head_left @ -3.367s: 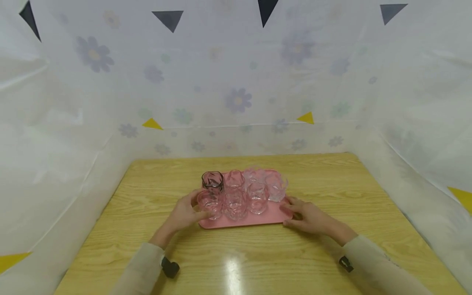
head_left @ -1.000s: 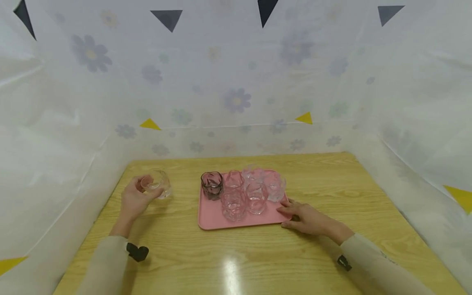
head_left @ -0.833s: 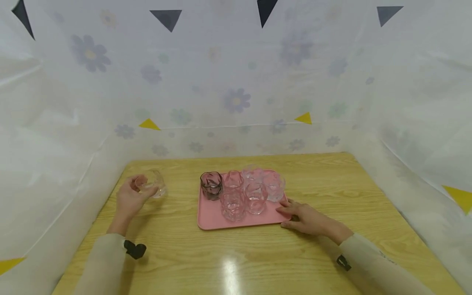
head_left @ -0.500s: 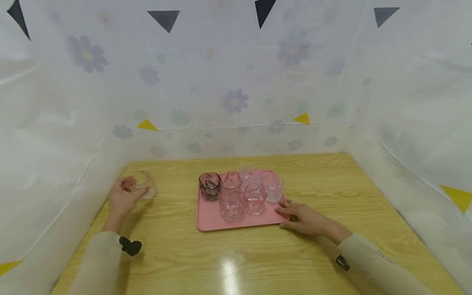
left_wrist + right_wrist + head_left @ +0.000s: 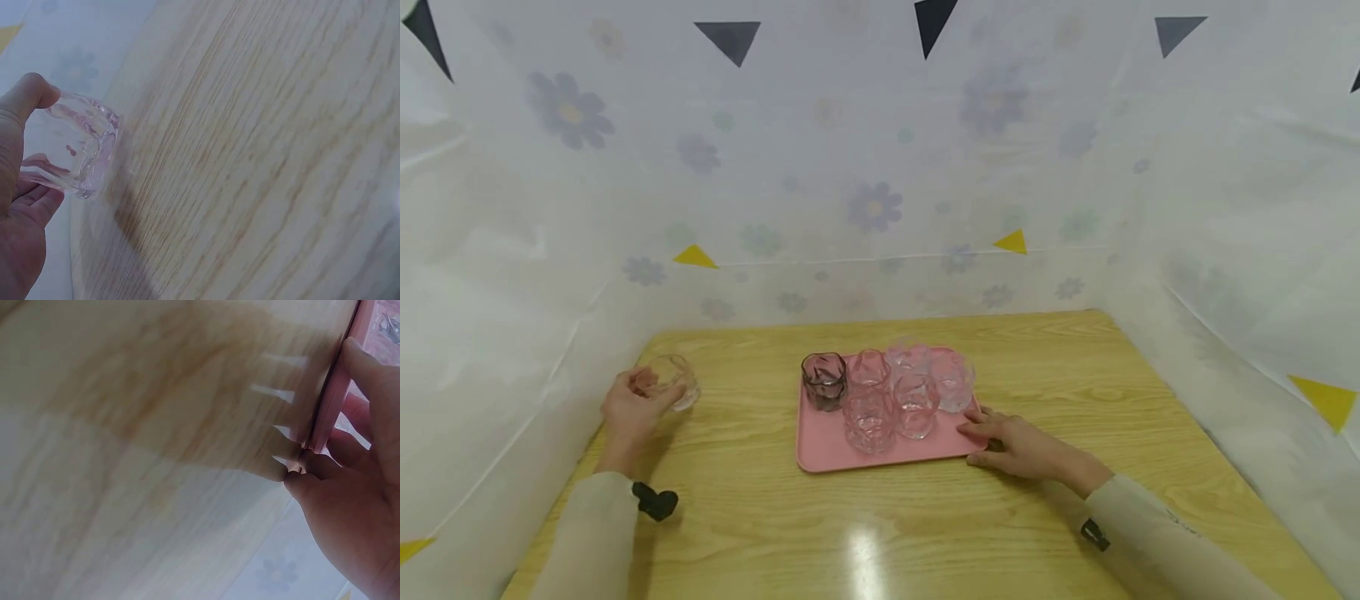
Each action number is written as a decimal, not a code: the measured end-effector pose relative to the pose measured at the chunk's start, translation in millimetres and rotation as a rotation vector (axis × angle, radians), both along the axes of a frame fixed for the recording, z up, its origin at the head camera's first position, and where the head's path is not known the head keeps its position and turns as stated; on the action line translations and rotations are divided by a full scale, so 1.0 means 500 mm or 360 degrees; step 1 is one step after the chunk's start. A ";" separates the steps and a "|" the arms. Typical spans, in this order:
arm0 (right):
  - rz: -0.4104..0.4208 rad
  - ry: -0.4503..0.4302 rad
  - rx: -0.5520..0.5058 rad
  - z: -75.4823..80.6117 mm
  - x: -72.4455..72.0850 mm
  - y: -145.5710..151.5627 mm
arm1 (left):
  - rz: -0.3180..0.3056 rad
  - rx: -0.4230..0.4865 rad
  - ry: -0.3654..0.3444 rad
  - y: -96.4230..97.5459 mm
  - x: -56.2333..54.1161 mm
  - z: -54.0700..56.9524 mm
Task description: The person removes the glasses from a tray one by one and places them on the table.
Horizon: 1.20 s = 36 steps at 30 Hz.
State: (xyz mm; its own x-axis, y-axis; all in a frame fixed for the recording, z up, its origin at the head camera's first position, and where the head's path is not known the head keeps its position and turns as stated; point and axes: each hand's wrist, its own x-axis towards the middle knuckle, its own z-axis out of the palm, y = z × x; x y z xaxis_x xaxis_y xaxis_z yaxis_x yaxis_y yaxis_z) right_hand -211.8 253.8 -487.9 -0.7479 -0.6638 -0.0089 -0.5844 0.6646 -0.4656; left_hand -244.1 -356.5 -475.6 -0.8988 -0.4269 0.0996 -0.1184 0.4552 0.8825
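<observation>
My left hand (image 5: 631,410), at the table's left side, grips a clear, wavy-sided glass (image 5: 679,382) between thumb and fingers. In the left wrist view the glass (image 5: 90,140) shows its thick base close over the wood. Right of centre, my right hand (image 5: 1018,446) holds the front right corner of a pink tray (image 5: 827,450), thumb at the front edge, fingers at the side rim. Standing on the tray are a dark smoky glass (image 5: 824,383) at the back left and several clear glasses, such as a front one (image 5: 870,421) and a middle one (image 5: 916,407).
A wooden table (image 5: 760,525) carries the tray. White sheeting printed with flowers (image 5: 874,207) closes in the back and both sides. Yellow triangles (image 5: 1011,242) and dark ones mark the sheeting. The left hand is near the left sheet wall (image 5: 512,375).
My left hand has taken the clear glass off the tray's front left and carried it left, most recently a little lower in view. The right hand stays at the tray's corner.
</observation>
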 end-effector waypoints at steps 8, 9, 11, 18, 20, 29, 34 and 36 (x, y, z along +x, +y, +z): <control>-0.0007 0.0011 0.0015 -0.002 -0.001 -0.001 | 0.0020 -0.0067 -0.0077 -0.011 -0.003 -0.003; -0.0009 0.0011 0.0014 -0.002 -0.001 -0.001 | 0.0016 -0.0073 -0.0082 -0.011 -0.004 -0.003; -0.0011 0.0007 0.0012 -0.001 -0.001 -0.001 | 0.0006 -0.0079 -0.0096 -0.013 -0.004 -0.003; -0.0008 -0.0003 0.0006 0.005 0.003 -0.003 | -0.0011 -0.0047 -0.0100 -0.013 -0.001 -0.001; -0.0007 -0.0006 0.0004 0.006 0.003 -0.003 | -0.0029 -0.0052 -0.0104 -0.013 0.001 -0.001; -0.0009 -0.0017 0.0001 0.001 0.002 -0.002 | -0.0143 -0.0112 -0.0152 -0.025 0.004 0.006; -0.0012 -0.0017 0.0007 0.000 0.001 -0.001 | -0.0191 -0.0197 -0.0091 -0.031 0.004 0.032; -0.0014 -0.0019 0.0006 0.001 0.001 -0.001 | -0.0193 -0.0272 -0.0031 -0.029 0.005 0.044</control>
